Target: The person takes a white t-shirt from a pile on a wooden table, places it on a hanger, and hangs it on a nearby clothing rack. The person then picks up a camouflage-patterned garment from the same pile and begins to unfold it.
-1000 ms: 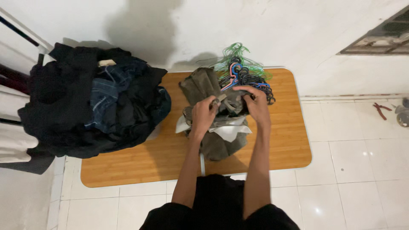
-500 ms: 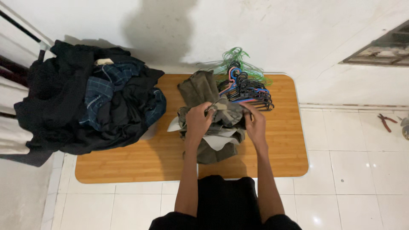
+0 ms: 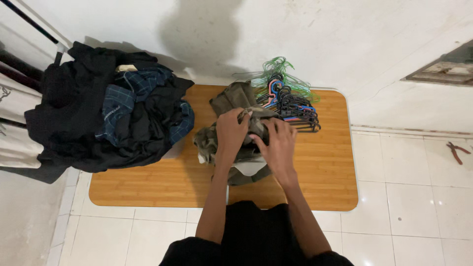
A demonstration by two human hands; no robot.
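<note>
While we press the olive garment (image 3: 231,148) against the middle of the worktop (image 3: 325,167), our left hand (image 3: 231,133) curls its fingers closed over the top fold and our right hand (image 3: 278,148) lies half-open, pinching the cloth's right edge. The hangers (image 3: 290,106) lie just beyond the garment, so a hook could catch the cloth. Left of it, the dark clothes pile (image 3: 113,113) could slump over.

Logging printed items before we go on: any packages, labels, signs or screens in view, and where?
Small pale tag: top of the dark clothes pile, left of the wooden board; roughly rectangular, cream, too small to make out.
No packages, signs or screens visible.
</note>
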